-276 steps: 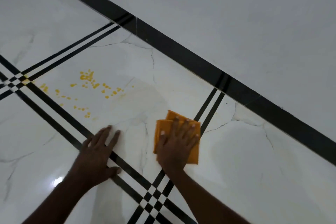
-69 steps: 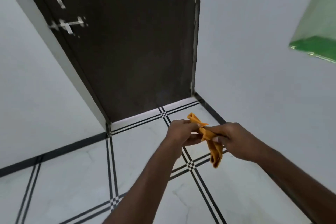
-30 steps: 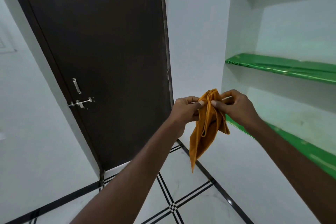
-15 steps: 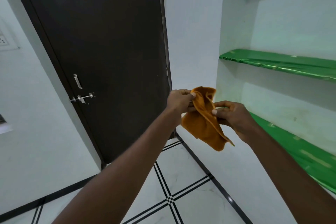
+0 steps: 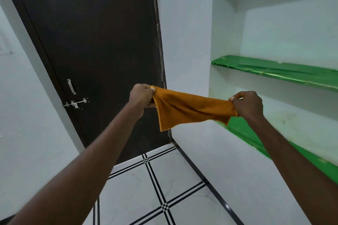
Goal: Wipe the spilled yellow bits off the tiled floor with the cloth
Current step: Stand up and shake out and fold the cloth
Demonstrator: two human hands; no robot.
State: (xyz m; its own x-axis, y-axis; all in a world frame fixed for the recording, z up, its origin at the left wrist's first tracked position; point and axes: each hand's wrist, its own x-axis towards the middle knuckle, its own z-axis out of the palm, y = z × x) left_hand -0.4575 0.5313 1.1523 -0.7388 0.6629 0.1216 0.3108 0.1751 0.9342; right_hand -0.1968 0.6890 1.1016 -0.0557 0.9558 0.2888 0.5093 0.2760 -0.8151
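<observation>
Cloth stretched in the air

We see a soft, fuzzy orange cloth (image 5: pixel 190 108) held above the glossy floor (image 5: pixel 150 197), left hand (image 5: pixel 141 96) and right hand (image 5: pixel 247 105) each pinching an end.

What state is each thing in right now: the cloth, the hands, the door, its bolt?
Orange cloth: stretched in the air between both hands.
Left hand: pinches one end.
Right hand: pinches the other end.
Dark door: closed.
Sliding bolt: too small to tell.
Tiled floor: no yellow bits visible.
</observation>
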